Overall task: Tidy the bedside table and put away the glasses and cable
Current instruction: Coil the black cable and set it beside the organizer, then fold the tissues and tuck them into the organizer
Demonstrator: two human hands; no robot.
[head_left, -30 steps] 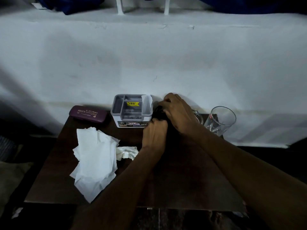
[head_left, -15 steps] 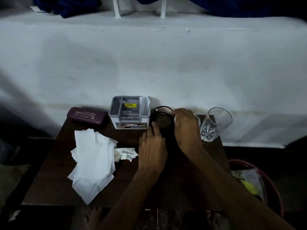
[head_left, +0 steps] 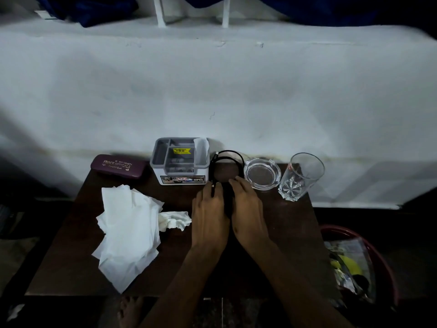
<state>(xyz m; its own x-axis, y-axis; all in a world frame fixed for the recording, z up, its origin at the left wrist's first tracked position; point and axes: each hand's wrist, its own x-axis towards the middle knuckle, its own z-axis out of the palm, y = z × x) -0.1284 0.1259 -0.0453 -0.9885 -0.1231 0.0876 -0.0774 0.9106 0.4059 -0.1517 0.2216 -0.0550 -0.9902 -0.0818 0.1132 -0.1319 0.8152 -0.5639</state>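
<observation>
A black cable (head_left: 230, 154) lies coiled in a loop at the back of the dark wooden bedside table (head_left: 288, 223), between a grey organiser box (head_left: 179, 170) and a glass ashtray (head_left: 262, 173). My left hand (head_left: 209, 214) and my right hand (head_left: 248, 209) rest flat side by side on the table. Their fingertips touch the near part of the coil, which runs dark between them. Neither hand is closed around it. A closed maroon glasses case (head_left: 119, 165) lies at the back left. No glasses are in sight.
Unfolded white tissues (head_left: 128, 233) and a crumpled one (head_left: 174, 220) lie on the table's left half. A drinking glass (head_left: 300, 176) stands at the back right. A red bin (head_left: 387, 268) holding wrappers sits on the floor to the right. A white wall backs the table.
Both hands have drawn back from the wall towards me. The cable they covered now lies exposed as a coil on the table, and the ashtray has come into view.
</observation>
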